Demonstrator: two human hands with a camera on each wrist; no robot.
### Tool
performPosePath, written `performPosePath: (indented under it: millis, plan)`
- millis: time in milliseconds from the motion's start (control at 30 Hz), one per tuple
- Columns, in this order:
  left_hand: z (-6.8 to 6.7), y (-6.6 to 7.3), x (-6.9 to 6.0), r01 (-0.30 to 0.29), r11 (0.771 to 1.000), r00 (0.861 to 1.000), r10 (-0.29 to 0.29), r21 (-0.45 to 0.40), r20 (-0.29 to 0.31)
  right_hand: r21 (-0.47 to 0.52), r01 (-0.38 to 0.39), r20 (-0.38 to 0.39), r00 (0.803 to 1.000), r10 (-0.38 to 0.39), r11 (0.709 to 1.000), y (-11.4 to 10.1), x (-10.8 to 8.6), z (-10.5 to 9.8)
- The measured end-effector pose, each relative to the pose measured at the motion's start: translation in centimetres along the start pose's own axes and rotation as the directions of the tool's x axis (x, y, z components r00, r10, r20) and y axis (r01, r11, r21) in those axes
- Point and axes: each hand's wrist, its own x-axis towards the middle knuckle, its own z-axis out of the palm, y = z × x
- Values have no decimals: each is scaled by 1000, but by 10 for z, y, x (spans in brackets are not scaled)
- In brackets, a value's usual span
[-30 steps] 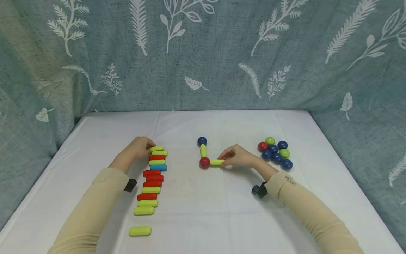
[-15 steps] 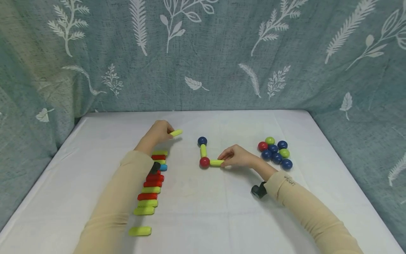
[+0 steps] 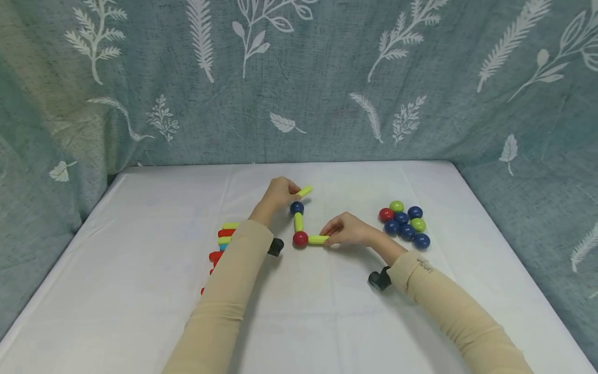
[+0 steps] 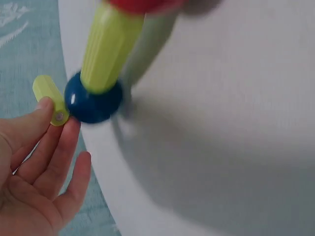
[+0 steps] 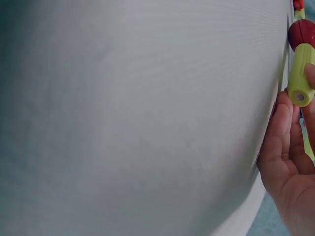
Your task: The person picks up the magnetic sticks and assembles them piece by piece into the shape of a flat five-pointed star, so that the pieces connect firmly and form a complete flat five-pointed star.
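Note:
My left hand (image 3: 279, 192) pinches a yellow-green magnetic rod (image 4: 50, 101) between thumb and fingers, just behind the blue ball (image 3: 296, 208). In the left wrist view the rod's metal-tipped end is close beside that ball (image 4: 93, 98); whether they touch I cannot tell. From the blue ball another yellow-green rod (image 3: 298, 222) runs toward me to a red ball (image 3: 300, 239). A further yellow-green rod (image 3: 317, 240) extends right from the red ball, and my right hand (image 3: 348, 229) pinches its free end. The right wrist view shows that rod (image 5: 300, 73) attached to the red ball (image 5: 302, 33).
To the right lies a cluster of blue, red and green balls (image 3: 406, 232). A column of coloured rods (image 3: 226, 234) lies on the left, partly hidden by the left sleeve (image 3: 224, 296). A patterned curtain (image 3: 299, 83) hangs behind the white table (image 3: 117, 249).
My left hand has lifted a yellow-green rod from the top of the column and carried it right to the blue ball. The right hand keeps its hold in the same place.

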Motion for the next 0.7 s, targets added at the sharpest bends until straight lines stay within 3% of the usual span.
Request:
performPosePath:
  millis: [200, 500, 700]
  plan:
    - [16, 9, 0, 34, 999, 999, -34, 24, -16, -3, -7, 10, 1000, 7, 1000, -2, 0, 0]
    - [22, 15, -4, 129, 987, 991, -124, 100, -54, -14, -11, 7, 1000, 11, 1000, -3, 1, 0]
    - [20, 8, -5, 93, 995, 996, -93, 44, -3, -17, -14, 10, 1000, 14, 1000, -2, 0, 0]
